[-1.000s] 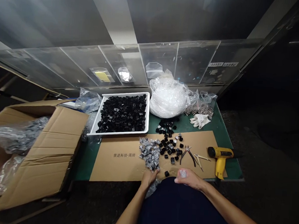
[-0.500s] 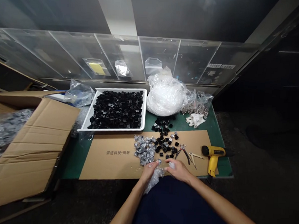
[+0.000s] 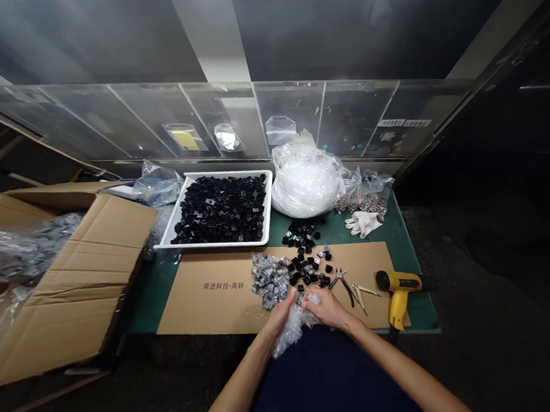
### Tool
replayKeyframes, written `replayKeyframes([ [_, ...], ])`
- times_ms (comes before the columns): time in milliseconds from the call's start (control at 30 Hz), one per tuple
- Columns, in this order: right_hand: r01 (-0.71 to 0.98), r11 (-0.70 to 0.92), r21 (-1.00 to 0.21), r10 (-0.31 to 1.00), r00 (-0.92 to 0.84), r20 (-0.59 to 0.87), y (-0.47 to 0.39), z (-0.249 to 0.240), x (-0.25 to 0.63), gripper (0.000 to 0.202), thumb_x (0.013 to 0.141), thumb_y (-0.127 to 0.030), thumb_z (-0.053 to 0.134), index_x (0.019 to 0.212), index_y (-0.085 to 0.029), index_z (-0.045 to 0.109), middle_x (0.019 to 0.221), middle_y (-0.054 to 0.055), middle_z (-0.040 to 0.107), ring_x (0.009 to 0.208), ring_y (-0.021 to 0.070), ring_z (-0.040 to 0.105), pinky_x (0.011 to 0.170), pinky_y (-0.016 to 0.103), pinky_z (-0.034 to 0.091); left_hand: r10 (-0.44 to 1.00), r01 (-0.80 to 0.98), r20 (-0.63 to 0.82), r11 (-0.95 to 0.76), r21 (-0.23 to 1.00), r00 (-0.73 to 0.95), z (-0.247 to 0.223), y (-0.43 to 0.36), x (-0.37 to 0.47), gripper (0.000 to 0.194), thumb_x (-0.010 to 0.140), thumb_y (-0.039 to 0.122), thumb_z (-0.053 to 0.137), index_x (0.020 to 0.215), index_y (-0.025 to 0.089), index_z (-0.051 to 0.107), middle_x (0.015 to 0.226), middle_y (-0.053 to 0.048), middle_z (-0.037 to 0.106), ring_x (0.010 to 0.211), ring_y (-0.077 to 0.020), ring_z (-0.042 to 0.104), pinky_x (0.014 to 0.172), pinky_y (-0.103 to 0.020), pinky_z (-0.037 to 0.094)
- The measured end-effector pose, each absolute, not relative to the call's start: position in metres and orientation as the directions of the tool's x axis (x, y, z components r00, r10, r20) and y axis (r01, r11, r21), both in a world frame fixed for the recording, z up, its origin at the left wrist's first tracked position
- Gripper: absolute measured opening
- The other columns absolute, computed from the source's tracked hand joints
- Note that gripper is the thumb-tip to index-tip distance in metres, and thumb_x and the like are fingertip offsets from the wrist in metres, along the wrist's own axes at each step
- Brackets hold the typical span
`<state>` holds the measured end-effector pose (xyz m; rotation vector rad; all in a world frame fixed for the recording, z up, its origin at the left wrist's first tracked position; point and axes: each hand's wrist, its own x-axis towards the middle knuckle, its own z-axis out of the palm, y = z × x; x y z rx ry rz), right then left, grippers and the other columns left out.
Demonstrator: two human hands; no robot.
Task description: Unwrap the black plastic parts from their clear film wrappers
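My left hand point(image 3: 281, 312) is closed at the cardboard's front edge, its fingertips pinching a small dark part point(image 3: 300, 297); the fingers partly hide it. My right hand point(image 3: 328, 309) meets it from the right, closed on a bit of clear plastic wrap point(image 3: 314, 298). Crumpled clear wrap point(image 3: 289, 334) lies beneath and between both hands, near my dark clothing. Just beyond my left hand is a heap of plastic-wrapped small parts point(image 3: 270, 280). Loose black parts point(image 3: 308, 269), some with metallic faces, are scattered to its right on the cardboard sheet point(image 3: 217, 314).
Pliers point(image 3: 344, 288), a cream-handled tool point(image 3: 361, 295) and a yellow heat gun point(image 3: 397, 300) lie right. Behind stand a white tray point(image 3: 267, 215) of black parts, a bulging plastic bag point(image 3: 307, 183), white gloves point(image 3: 363, 224) and bagged metal pieces point(image 3: 372, 204). An open carton point(image 3: 89, 269) stands left.
My hands have come closer together, the right fingertips now at the part by my left fingers. The whole view has shifted slightly, so the bench things appear further right and lower.
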<state>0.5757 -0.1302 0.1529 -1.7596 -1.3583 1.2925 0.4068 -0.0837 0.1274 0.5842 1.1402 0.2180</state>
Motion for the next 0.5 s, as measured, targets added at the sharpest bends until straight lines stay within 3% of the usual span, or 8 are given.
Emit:
replayKeyframes([
  [167, 0.162, -0.357, -0.92, 0.927, -0.057, -0.37, -0.136, 0.158, 0.58, 0.017, 0.078, -0.033, 0.063, 0.084, -0.017, 0.066, 0.068, -0.003, 0.059, 0.058, 0.0102, 0.047, 0.056, 0.02, 0.037, 0.259, 0.001, -0.76, 0.946, 0.323, 0.596, 0.133, -0.082, 0.408, 0.043, 0.079, 0.051, 0.067, 0.093, 0.01, 0.067, 0.07, -0.008, 0.069, 0.061, -0.0163, 0.063, 0.065, -0.025, 0.049],
  [367, 0.158, -0.36, -0.919, 0.931, 0.002, -0.365, -0.14, 0.159, 0.579, 0.016, 0.078, -0.032, 0.063, 0.082, -0.017, 0.064, 0.067, -0.004, 0.057, 0.058, 0.01, 0.045, 0.055, 0.02, 0.036, 0.242, -0.01, -0.777, 0.957, 0.291, 0.581, 0.139, -0.083, 0.402, 0.033, 0.082, 0.042, 0.066, 0.09, 0.01, 0.066, 0.066, -0.007, 0.068, 0.053, -0.0138, 0.061, 0.059, -0.023, 0.049],
  [500, 0.108, -0.358, -0.927, 0.933, 0.075, -0.352, -0.141, 0.157, 0.582, 0.016, 0.078, -0.033, 0.062, 0.08, -0.017, 0.062, 0.067, -0.004, 0.056, 0.06, 0.0111, 0.047, 0.057, 0.021, 0.038, 0.319, -0.08, -0.776, 0.94, 0.331, 0.545, 0.142, -0.083, 0.4, 0.026, 0.078, 0.036, 0.071, 0.088, 0.013, 0.065, 0.065, -0.004, 0.068, 0.051, -0.0117, 0.059, 0.057, -0.022, 0.048],
])
